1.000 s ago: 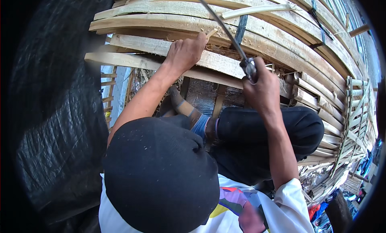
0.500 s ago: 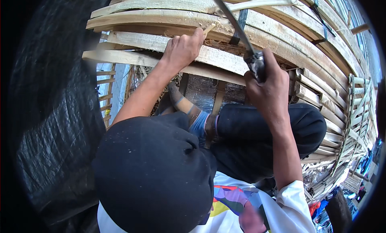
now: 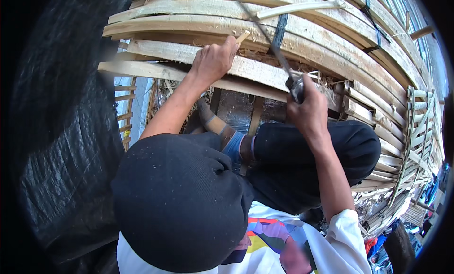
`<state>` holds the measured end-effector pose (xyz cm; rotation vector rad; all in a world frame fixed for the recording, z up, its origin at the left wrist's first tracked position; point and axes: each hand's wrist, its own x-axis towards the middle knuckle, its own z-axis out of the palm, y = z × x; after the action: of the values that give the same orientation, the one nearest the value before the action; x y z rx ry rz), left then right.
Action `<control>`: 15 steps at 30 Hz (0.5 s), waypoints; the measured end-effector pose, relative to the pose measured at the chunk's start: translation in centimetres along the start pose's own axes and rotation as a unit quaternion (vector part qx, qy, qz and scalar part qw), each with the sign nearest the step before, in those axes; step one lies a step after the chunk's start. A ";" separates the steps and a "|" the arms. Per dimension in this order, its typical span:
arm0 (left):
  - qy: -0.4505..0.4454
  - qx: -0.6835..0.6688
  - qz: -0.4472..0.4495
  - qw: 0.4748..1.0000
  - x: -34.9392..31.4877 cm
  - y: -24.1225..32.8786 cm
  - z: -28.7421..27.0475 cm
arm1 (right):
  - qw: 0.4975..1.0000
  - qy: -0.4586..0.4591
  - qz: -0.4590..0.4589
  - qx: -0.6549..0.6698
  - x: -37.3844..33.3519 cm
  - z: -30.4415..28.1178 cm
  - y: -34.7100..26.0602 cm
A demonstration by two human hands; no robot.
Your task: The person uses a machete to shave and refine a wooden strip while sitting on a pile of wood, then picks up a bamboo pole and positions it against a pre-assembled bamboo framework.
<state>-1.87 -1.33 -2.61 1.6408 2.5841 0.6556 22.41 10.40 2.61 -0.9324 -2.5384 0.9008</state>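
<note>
My left hand (image 3: 211, 61) is closed round a short pale wooden stick (image 3: 242, 37), whose tip points up and right over the planks. My right hand (image 3: 308, 106) grips a long, narrow metal-bladed tool (image 3: 269, 42) by its dark handle. Its blade slants up and left across the planks, past the upper edge of the picture, so its far end is out of sight. Whether its edge is toothed cannot be made out. Under both hands lie long pale wooden planks (image 3: 265, 70), with wood shavings among them.
Black straps (image 3: 279, 33) cross the stacked planks. A loose pale strip (image 3: 300, 8) lies on top. Black sheeting (image 3: 71, 146) hangs at the left, and a woven slat lattice (image 3: 418, 127) stands at the right. My bent legs (image 3: 184, 198) are below the planks.
My right hand has shifted left and slightly down, carrying the blade with it. My left hand stays nearly in place, the stick's tip a little lower.
</note>
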 end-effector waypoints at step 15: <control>0.003 -0.027 -0.020 0.999 1.0 -1.2 -0.2 | 0.997 -0.017 0.029 -0.064 0.4 0.6 0.3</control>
<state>-3.44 -0.94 -2.60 1.5712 2.5719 0.7225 21.93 10.57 1.95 -1.0409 -2.6359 0.7846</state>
